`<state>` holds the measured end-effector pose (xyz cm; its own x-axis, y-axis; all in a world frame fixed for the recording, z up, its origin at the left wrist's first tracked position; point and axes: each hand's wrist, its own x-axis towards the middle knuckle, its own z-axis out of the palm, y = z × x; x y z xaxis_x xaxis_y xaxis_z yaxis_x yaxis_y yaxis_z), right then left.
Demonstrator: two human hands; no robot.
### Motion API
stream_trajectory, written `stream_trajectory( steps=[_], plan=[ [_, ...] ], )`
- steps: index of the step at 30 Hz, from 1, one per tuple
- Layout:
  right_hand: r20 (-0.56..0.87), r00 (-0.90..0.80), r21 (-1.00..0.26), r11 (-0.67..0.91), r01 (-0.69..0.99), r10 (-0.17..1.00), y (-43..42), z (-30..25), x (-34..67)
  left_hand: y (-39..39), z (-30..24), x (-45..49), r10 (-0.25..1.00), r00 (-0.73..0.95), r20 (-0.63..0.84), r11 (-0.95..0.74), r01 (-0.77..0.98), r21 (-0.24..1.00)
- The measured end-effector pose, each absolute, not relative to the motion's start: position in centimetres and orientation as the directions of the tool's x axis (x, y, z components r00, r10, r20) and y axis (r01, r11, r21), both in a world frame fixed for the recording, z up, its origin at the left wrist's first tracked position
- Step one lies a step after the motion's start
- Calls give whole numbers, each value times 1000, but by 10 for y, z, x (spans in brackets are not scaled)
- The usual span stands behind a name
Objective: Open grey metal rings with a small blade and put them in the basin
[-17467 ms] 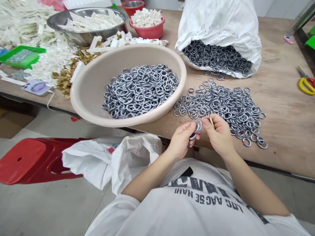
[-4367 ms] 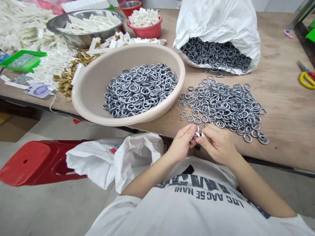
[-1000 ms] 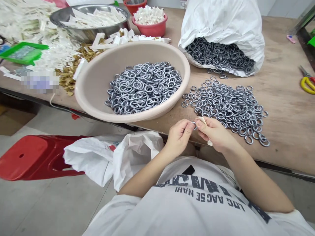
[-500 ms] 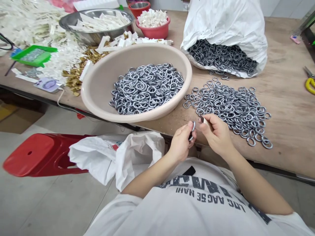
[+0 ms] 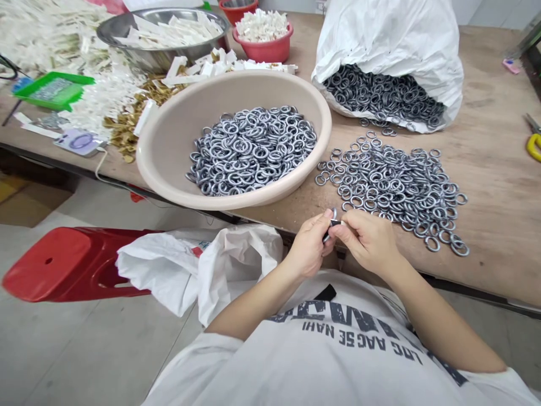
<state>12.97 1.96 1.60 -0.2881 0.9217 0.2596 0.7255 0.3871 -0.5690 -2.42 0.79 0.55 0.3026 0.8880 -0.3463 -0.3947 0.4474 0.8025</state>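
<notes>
Between the fingers of my left hand [image 5: 309, 246] is a grey metallic-looking ring [image 5: 334, 213], its upper edge showing above the fingertips. My right hand [image 5: 372, 239] pinches a small dark flat piece, perhaps a blade [image 5: 336, 223], most of it hidden in the fingers. Its dark tip lies against the ring, and the two hands almost touch at the table's front edge. Just beyond the right hand a loose pile of similar rings [image 5: 397, 183] is spread on the wood. A wide beige basin [image 5: 169, 146] holding many more rings stands beyond the left hand.
Behind the pile a white sack [image 5: 389, 39] lies with rings at its mouth. Yellow-handled scissors [image 5: 533, 145] rest at the far right. White strips, a steel bowl [image 5: 163, 56] and a green tray [image 5: 54, 102] crowd the left. Below are a red stool [image 5: 51, 262] and a white bag [image 5: 236, 259].
My right hand has moved left and slightly down, bringing the dark piece from beside the ring onto it. My left hand stays nearly in place, still holding the ring.
</notes>
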Motion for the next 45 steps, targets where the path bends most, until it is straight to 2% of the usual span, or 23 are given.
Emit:
stream_trajectory(
  steps=[2,4,10,13,15,17,20,23,25,27,29,30,35,38,41,43,45],
  plan=[
    [225,-162,-610,269,746,961,31,11,139,0,5,-26,856,410,-314,468,-360,807],
    [194,-63,-578,166,799,979,41,7,148,-5,5,-29,834,476,-279,473,-359,804],
    [145,-180,-206,207,956,973,41,0,142,12,5,-48,883,343,-322,451,-421,787],
    [97,-182,-111,192,975,979,39,0,134,22,2,-52,891,318,-324,443,-451,775],
    [105,-169,-177,186,967,980,38,3,133,25,0,-52,904,274,-329,424,-462,779],
    [116,-187,-341,216,915,975,35,9,135,25,-2,-50,930,199,-308,365,-419,832],
    [92,-249,-578,256,775,964,25,21,138,24,-2,-47,979,135,-152,177,-196,965],
    [61,-225,-734,196,650,972,14,31,136,20,0,-42,958,287,-11,6,16,1000],
    [58,-190,-859,146,491,980,8,33,132,15,1,-38,927,374,-13,12,5,1000],
    [60,-157,-944,108,313,986,2,33,127,9,2,-34,921,383,-71,123,-112,986],
    [83,-122,-967,109,232,989,-5,31,123,3,3,-30,918,368,-145,250,-255,934],
    [109,-100,-960,131,249,989,-10,31,122,0,4,-28,914,367,-174,297,-310,903],
    [319,-70,-835,315,451,945,-25,34,122,-12,12,-21,876,441,-197,375,-363,853],
    [292,-116,-850,313,423,949,-23,36,127,-13,15,-16,859,457,-230,414,-356,838],
    [254,-71,-885,261,386,965,-17,34,135,-11,18,-12,857,444,-262,447,-388,806],
    [275,-33,-854,260,451,961,-15,34,138,-9,22,-11,864,425,-270,452,-417,789],
    [299,-90,-754,293,588,950,-17,37,139,-7,25,-11,880,385,-278,439,-440,783]
  ],
)
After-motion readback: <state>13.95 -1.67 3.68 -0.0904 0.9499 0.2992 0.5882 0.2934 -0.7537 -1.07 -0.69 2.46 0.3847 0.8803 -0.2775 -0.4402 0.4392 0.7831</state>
